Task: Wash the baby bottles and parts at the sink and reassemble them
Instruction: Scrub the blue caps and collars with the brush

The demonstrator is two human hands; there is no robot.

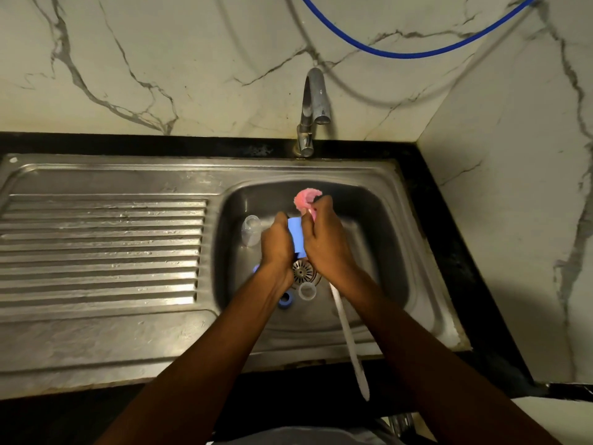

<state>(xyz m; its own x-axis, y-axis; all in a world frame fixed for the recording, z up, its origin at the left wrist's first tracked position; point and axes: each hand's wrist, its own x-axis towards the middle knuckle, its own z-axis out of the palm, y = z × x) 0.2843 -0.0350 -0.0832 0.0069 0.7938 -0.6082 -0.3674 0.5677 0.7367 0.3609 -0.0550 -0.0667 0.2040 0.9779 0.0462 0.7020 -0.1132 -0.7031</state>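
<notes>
Over the steel sink basin (369,226), my left hand (276,244) grips a light blue bottle part (296,234). My right hand (324,232) holds a pink scrubber (305,197) that sticks up above its fingers, and it touches the blue part from the right. A clear bottle (251,229) lies in the basin to the left of my hands. A blue ring (285,299) and a clear ring (307,291) lie near the drain (302,272). A white bottle brush handle (349,342) leans over the basin's front edge.
The tap (314,104) stands behind the basin and no water runs from it. A ribbed steel drainboard (102,245) lies to the left. A blue hose (401,53) hangs on the marble wall. A black counter edge (449,220) frames the sink on the right.
</notes>
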